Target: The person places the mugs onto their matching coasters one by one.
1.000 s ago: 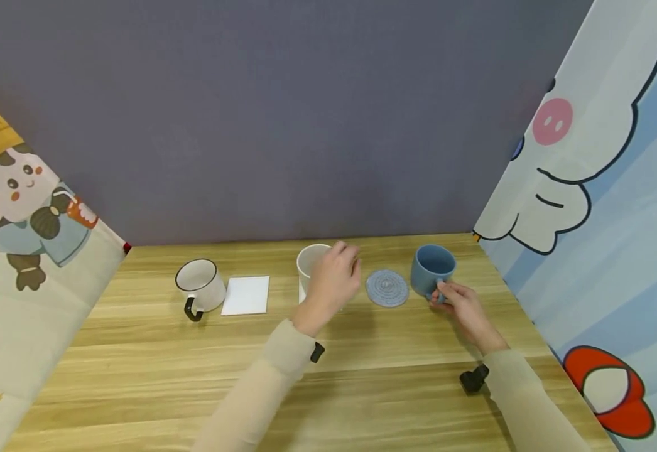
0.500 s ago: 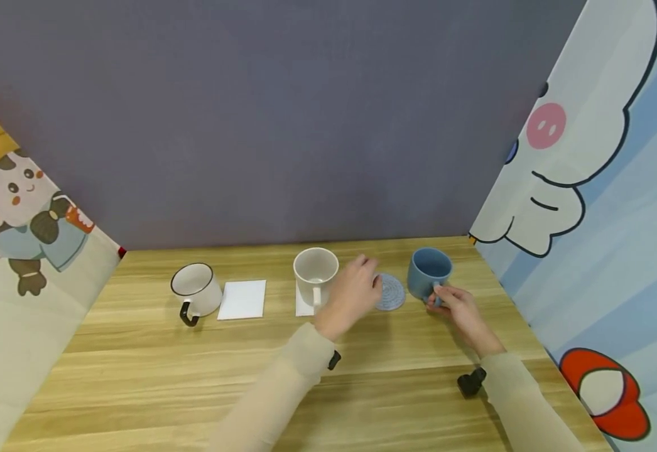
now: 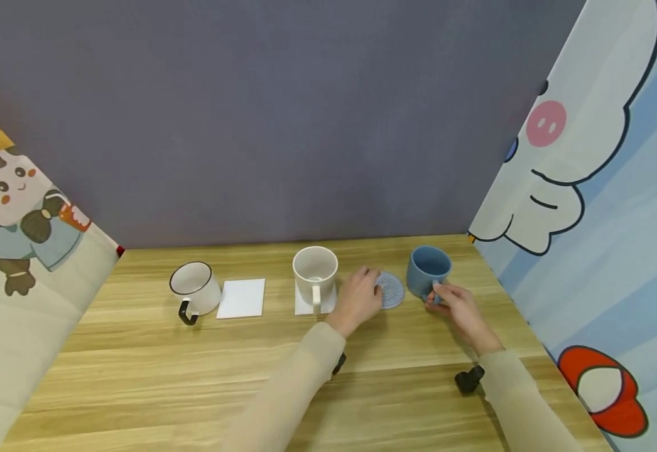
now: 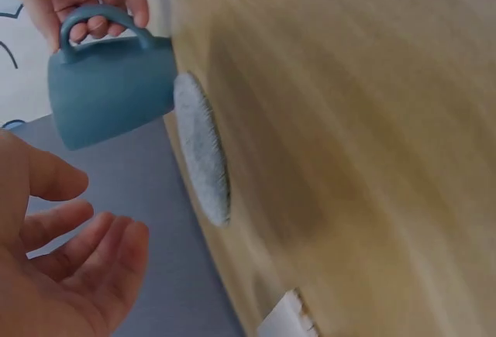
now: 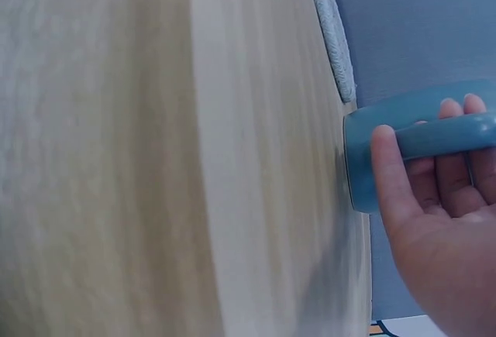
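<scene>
My right hand [image 3: 460, 311] grips the handle of a blue mug [image 3: 427, 271], which stands upright at the right of the table. In the right wrist view its fingers pass through the handle, with the thumb against the mug. Just left of the mug lies a round grey-blue woven coaster [image 3: 392, 291]. Over this coaster's left edge is my left hand [image 3: 357, 301], holding nothing. The left wrist view shows that hand [image 4: 70, 252] with fingers loosely bent and spread apart, off to one side of the coaster [image 4: 201, 151].
A cream mug [image 3: 308, 285] stands on a square white coaster [image 3: 301, 307], close by my left wrist. Further left are a bare white square coaster [image 3: 241, 299] and a white mug [image 3: 204, 296] with a black rim and handle. A grey wall [image 3: 294, 125] rises behind the wooden table.
My left hand has moved right and lower, from in front of the cream mug to the round coaster's left edge. The right hand keeps its grip on the blue mug.
</scene>
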`<control>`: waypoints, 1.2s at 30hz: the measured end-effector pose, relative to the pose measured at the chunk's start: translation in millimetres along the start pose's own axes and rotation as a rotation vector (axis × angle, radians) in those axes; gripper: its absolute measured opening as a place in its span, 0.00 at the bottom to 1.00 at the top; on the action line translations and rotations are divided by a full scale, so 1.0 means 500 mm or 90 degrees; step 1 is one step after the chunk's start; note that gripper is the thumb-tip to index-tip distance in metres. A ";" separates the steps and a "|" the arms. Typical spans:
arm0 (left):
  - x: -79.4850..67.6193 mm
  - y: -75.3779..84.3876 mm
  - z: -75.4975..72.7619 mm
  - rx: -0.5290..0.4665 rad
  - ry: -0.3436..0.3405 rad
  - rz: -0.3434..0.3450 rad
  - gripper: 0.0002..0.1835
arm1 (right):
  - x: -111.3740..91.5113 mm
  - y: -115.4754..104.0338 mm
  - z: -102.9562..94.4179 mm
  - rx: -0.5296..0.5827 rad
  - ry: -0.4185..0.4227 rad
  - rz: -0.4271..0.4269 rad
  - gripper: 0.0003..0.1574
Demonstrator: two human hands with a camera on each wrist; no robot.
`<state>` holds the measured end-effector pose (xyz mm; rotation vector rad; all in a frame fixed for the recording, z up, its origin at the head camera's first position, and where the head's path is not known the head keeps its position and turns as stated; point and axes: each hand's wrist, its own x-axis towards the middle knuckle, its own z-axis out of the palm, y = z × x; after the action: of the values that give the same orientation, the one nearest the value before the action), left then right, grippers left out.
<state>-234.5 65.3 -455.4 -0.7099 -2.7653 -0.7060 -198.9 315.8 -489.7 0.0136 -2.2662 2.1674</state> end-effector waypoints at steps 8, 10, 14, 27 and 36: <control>0.009 -0.007 0.039 -0.001 -0.022 -0.069 0.20 | 0.000 0.004 -0.002 -0.007 0.002 -0.003 0.26; 0.012 -0.011 0.046 -0.014 -0.039 -0.091 0.20 | 0.000 0.004 -0.002 -0.007 0.002 -0.001 0.26; 0.016 -0.022 0.054 -0.037 -0.073 -0.136 0.23 | -0.001 0.005 0.000 0.002 0.004 0.004 0.26; 0.028 -0.049 0.073 -0.017 -0.114 -0.146 0.22 | -0.001 0.006 0.002 0.013 0.018 -0.008 0.23; 0.032 -0.050 0.079 -0.046 -0.119 -0.159 0.16 | -0.008 -0.003 0.010 0.032 0.029 0.000 0.23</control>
<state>-263.6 71.9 -494.8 -0.4685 -3.0491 -0.8291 -195.0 310.9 -488.6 -0.0362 -2.1871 2.2007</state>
